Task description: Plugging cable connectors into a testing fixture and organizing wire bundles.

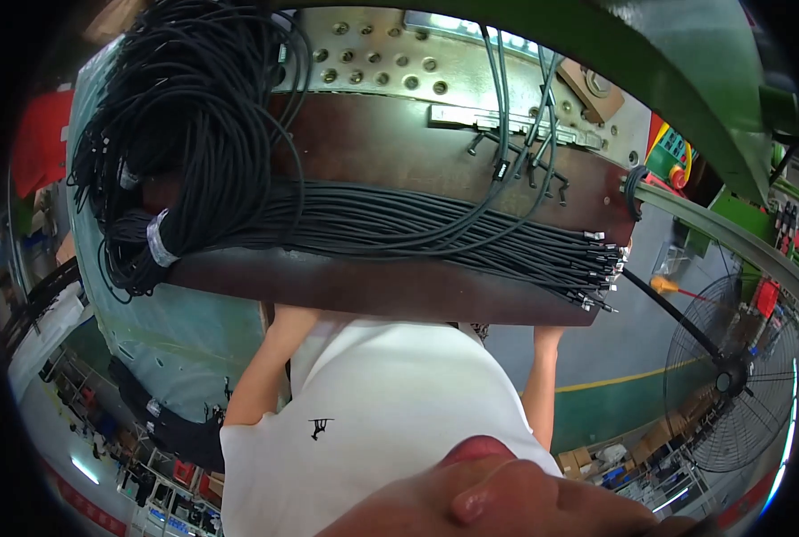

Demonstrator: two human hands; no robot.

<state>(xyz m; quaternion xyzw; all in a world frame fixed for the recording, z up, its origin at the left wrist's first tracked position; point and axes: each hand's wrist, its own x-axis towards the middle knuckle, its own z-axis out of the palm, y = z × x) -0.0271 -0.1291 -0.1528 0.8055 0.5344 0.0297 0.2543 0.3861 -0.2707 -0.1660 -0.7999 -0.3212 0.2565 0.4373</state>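
Observation:
Both my forearms reach under the near edge of a dark brown board [373, 291]. My left forearm [274, 358] passes beneath it left of the middle, my right forearm [543, 376] near its right end. The board hides the fingers of both hands, so what they hold or touch cannot be seen. Across the board lies a long bundle of black cables [373, 219], its small connector ends [601, 259] gathered at the right edge. A pale tie [159, 239] wraps the bundle at the left, beside a large heap of looped black cables [185, 116].
Behind the board stands a perforated metal plate [377, 58]. A metal bar [471, 116] with short black hooks lies in front of it, and several cables hang over there. A green machine frame [686, 80] arches overhead. To the right is a black fan [731, 380].

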